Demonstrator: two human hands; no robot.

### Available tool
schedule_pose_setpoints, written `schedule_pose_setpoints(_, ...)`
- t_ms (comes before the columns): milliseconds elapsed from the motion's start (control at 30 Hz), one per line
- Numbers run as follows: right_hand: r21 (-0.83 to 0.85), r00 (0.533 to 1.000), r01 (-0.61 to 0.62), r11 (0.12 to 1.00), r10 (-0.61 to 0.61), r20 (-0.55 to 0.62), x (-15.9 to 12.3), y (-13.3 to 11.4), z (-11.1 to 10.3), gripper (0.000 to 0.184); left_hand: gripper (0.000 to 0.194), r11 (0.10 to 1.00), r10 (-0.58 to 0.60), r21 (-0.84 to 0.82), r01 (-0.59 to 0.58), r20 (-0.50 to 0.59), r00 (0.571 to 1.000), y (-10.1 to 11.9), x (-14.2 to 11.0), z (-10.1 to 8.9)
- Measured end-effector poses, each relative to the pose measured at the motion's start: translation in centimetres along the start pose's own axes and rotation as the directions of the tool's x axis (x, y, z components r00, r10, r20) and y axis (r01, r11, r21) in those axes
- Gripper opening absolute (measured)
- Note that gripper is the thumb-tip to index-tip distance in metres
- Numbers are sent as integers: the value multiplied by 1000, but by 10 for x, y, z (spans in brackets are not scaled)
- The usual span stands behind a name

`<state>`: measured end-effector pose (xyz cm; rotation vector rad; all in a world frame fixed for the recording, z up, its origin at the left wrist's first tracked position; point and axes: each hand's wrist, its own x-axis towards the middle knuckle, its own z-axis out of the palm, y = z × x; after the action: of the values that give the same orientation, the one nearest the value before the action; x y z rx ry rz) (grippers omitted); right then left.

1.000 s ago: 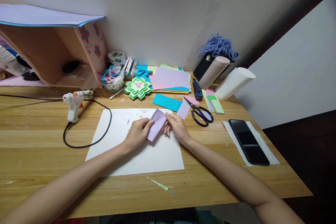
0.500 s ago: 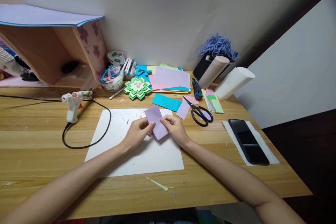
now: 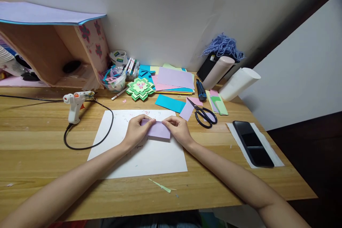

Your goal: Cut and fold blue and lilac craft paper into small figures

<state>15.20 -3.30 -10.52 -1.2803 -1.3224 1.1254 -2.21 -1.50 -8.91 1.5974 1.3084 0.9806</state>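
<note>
A small piece of purple paper is held between both hands, its long side running across, just above a white sheet. My left hand pinches its upper left corner, thumb on top. On the other side, my right hand grips the upper right corner between thumb and fingers. The fingertips behind the paper are hidden. Black-handled scissors lie to the right of my right hand, over purple and pink paper pieces. A blue paper strip rests just beyond the hands.
A white glue gun with a looping cord stands left. Behind are a layered green paper flower, stacked coloured paper, a blue cutter and white rolls. A phone lies right; a cardboard box stands back left.
The purple paper has turned from a tilted, upright position to lying crosswise, and its near edge has risen slightly. Both hands stay on it, with the left shifted a little left.
</note>
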Motion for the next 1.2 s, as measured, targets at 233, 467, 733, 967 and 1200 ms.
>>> schedule_pose_setpoints(233,6,995,74,997,-74,67,1,-1,-1,16,22,996,77,25,-82,165,983,1,-5,-1)
schedule_pose_setpoints(467,-5,990,86,996,-85,110,0,-1,1,13,20,986,156,41,-164,148,977,6,-11,1)
schedule_pose_setpoints(733,35,985,36,999,-30,-170,7,2,-6,17,17,996,93,0,-93,36,995,4,-6,0)
schedule_pose_setpoints(967,51,997,67,996,-70,43,8,-1,-7,20,19,996,72,-63,-67,86,994,1,-1,-3)
schedule_pose_setpoints(1200,-104,990,140,985,-136,47,-2,-4,-2,19,15,998,31,-58,-25,104,994,3,-1,-1)
